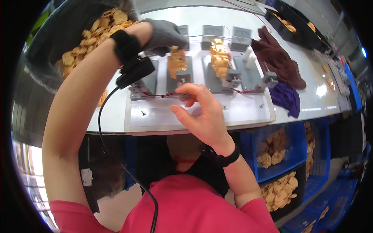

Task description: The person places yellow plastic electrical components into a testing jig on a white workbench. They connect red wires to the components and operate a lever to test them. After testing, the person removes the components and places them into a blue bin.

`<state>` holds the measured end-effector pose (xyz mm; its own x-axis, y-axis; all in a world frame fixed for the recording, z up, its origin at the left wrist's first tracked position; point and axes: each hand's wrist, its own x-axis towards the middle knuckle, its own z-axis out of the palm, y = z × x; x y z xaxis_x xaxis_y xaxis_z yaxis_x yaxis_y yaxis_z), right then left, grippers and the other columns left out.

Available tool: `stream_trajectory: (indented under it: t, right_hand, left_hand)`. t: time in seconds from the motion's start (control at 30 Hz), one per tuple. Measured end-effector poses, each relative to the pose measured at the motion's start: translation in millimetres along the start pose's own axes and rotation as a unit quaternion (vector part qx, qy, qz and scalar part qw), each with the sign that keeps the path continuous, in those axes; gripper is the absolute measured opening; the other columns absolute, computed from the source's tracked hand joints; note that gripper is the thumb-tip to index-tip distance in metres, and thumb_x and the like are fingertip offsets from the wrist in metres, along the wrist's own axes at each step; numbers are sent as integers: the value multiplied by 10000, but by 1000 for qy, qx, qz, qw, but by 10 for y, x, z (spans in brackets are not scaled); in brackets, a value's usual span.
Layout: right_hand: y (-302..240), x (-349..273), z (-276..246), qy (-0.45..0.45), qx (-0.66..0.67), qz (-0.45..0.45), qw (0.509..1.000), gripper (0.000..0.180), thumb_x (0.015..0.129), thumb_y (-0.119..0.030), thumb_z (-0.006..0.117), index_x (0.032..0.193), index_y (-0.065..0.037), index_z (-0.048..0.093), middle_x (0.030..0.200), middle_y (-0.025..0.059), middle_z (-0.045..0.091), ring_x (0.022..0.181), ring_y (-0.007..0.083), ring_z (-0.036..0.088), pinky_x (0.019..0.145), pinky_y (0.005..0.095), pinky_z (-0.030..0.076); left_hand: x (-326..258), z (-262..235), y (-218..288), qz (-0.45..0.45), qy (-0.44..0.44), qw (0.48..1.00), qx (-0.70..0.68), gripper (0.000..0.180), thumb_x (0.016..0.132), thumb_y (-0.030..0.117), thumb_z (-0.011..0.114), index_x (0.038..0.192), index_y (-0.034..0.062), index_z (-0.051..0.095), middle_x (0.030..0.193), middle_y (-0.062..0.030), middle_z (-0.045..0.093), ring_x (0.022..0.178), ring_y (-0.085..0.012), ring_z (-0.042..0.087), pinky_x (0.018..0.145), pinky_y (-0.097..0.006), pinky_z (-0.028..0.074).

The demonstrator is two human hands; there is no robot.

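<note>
My left hand point(165, 35), in a grey glove, is bent over the far end of a yellowish plastic part point(177, 62) on a test fixture. Its fingertips are mostly hidden, so whether they grip the part cannot be told. Bare and open, my right hand point(206, 116) has thumb and index finger apart. The index fingertip is at or just against a small grey block point(184, 79) at the part's near end. A second yellowish part point(220, 58) sits on the neighbouring grey plate, against another grey block point(234, 77).
Panel meters point(213, 32) line the fixture's back. A white board point(202, 118) carries grey plates and red-black wires. Brown cloth point(278, 58) and purple cloth point(286, 99) lie right. A lined bin point(42, 42) of parts stands left; blue crates point(252, 149) hold more below right. A black cable point(101, 128) hangs from my left wrist.
</note>
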<state>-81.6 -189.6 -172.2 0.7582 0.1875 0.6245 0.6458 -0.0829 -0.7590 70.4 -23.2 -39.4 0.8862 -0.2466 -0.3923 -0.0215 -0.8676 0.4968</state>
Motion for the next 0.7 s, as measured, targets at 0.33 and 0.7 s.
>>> stream_trajectory:
  t: [0.33, 0.7]
  right_hand:
    - [-40, 2, 49, 31, -21, -32, 999, 338, 823, -137, 781, 1109, -62, 616, 932, 60, 638, 733, 217, 570, 735, 352, 475]
    - [-37, -67, -8, 80, -6, -27, 996, 654, 818, -293, 827, 1334, -41, 513, 1146, 158, 630, 967, 288, 641, 874, 383, 515]
  left_hand:
    - [-72, 119, 105, -43, -18, 998, -39, 632, 805, 399, 759, 1295, 58, 550, 1071, -140, 655, 905, -215, 700, 778, -348, 617]
    - [-1092, -304, 261, 396, 168, 902, 43, 381, 923, 116, 611, 1280, -2, 553, 1240, -113, 593, 1116, -237, 620, 975, -326, 498]
